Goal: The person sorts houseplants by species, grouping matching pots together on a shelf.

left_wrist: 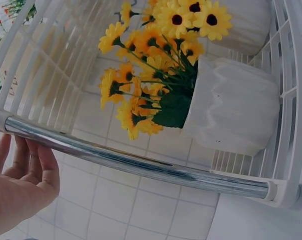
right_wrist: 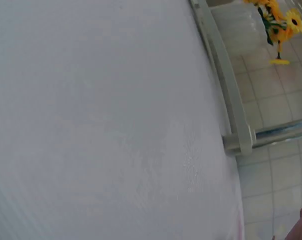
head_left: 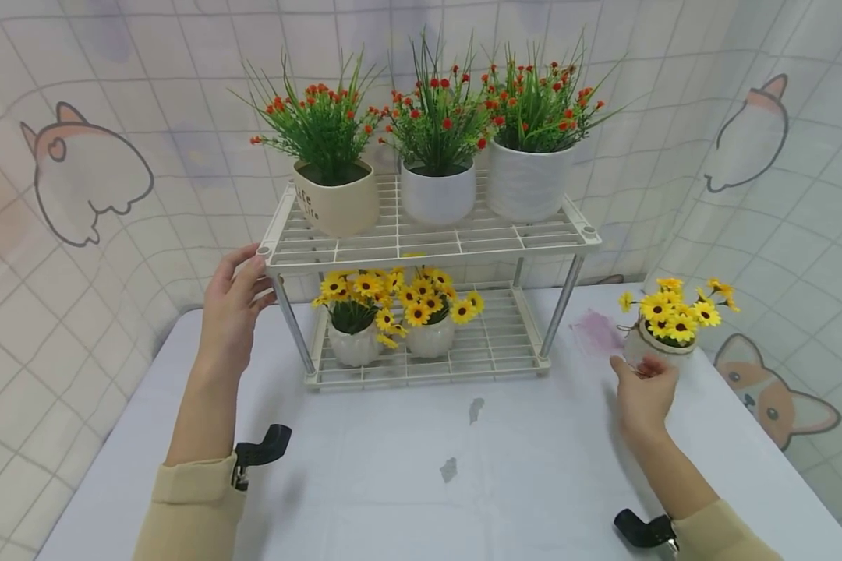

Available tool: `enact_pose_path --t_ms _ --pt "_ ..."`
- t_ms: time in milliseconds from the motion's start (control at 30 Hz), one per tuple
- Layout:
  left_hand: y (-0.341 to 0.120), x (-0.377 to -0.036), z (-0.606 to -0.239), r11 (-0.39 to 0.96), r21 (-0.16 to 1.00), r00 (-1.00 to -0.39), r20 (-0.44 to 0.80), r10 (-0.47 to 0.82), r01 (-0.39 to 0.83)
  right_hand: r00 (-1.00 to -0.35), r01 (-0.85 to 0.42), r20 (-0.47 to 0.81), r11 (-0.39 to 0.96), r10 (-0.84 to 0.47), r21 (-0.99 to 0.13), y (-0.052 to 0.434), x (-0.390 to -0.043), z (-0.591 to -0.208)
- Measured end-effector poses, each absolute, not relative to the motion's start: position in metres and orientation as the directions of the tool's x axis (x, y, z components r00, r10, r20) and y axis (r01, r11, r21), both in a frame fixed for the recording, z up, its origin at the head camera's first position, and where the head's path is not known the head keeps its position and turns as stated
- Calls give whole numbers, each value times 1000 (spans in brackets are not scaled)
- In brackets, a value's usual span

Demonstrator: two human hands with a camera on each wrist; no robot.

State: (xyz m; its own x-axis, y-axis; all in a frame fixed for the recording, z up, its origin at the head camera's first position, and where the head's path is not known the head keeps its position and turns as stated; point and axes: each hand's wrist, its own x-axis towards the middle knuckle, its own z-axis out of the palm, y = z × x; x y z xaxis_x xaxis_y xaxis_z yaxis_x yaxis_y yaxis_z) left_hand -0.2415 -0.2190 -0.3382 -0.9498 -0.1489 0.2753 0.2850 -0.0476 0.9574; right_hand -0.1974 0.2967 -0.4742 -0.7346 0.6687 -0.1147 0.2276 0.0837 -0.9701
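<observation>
1. The right hand (head_left: 644, 393) curls its fingers around the base of a small white ceramic pot of yellow artificial daisies (head_left: 663, 331). The pot stands upright on the table at the right, apart from the rack, and the grip low on its body leaves the blooms free.

2. The left hand (head_left: 233, 304) has relaxed, nearly straight fingers and holds nothing. Its fingertips rest at the front left corner of a white two-tier wire rack (head_left: 428, 241), seemingly to steady it. The left wrist view shows the fingers (left_wrist: 38, 167) just beside the rack's chrome leg (left_wrist: 140, 165).

3. On the rack's lower shelf, two more small white pots of yellow daisies (head_left: 393, 319) stand side by side at the left, leaving the right half of that shelf bare.

4. On the upper shelf stand three larger pots of green grass with red buds: a beige pot (head_left: 337, 204) at the left, a white pot (head_left: 438, 193) in the middle and a ribbed white pot (head_left: 528, 181) at the right.

5. The rack stands on a table covered in a pale grey cloth (head_left: 421, 467), which bears a pink stain and small marks. A tiled backdrop printed with cartoon dogs (head_left: 87, 175) hangs behind.
</observation>
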Motion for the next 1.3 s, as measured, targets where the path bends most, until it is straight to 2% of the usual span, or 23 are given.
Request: enact_pose_path --t_ms 133,267,833,1300 --pt "-219 -242 -337 -50 957 -949 276 -152 287 -657 288 -190 10 730 -958 314 -202 -475" --pt "-218 -242 -336 -49 957 -948 276 -158 287 -635 323 -236 -24 736 -946 328 -208 -478" --pt "-218 -242 -339 -32 955 -944 287 -161 296 -636 160 -169 -86 753 -983 353 -236 -483" --pt "-218 -242 -339 -50 953 -944 288 -159 299 -647 129 -130 -59 751 -990 354 -240 -485"
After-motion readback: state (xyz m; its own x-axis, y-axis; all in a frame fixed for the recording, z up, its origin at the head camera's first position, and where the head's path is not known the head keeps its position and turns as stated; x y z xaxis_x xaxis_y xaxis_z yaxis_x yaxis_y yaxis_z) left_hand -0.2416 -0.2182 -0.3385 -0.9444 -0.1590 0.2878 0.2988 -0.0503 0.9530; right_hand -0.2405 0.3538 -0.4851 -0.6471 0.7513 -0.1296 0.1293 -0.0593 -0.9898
